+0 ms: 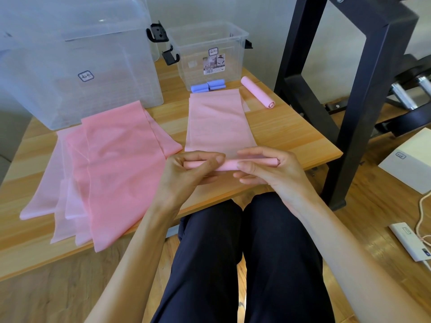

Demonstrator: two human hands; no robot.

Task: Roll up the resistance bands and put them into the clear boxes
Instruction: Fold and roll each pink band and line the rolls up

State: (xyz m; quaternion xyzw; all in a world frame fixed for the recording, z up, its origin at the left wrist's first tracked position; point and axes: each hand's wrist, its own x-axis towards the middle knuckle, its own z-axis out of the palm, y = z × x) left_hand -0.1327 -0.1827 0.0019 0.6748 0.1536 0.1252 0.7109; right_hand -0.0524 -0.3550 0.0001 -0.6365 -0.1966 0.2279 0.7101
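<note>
A pale pink resistance band (218, 122) lies flat on the wooden table (291, 136), its near end rolled into a thin tube. My left hand (189, 173) and my right hand (263, 169) both pinch that rolled end at the table's front edge. A finished pink roll (257, 94) lies to the right of the small clear box (210, 54). Blue rolls (208, 85) show inside the small box at its bottom. A heap of unrolled pink bands (109, 169) covers the table's left side. The large clear box (77, 61) stands at the back left.
A black metal frame (363, 94) rises right of the table. On the floor to the right are a white box (410, 159) and a white power bank (412, 243) with a cable. My dark-trousered legs sit under the table edge.
</note>
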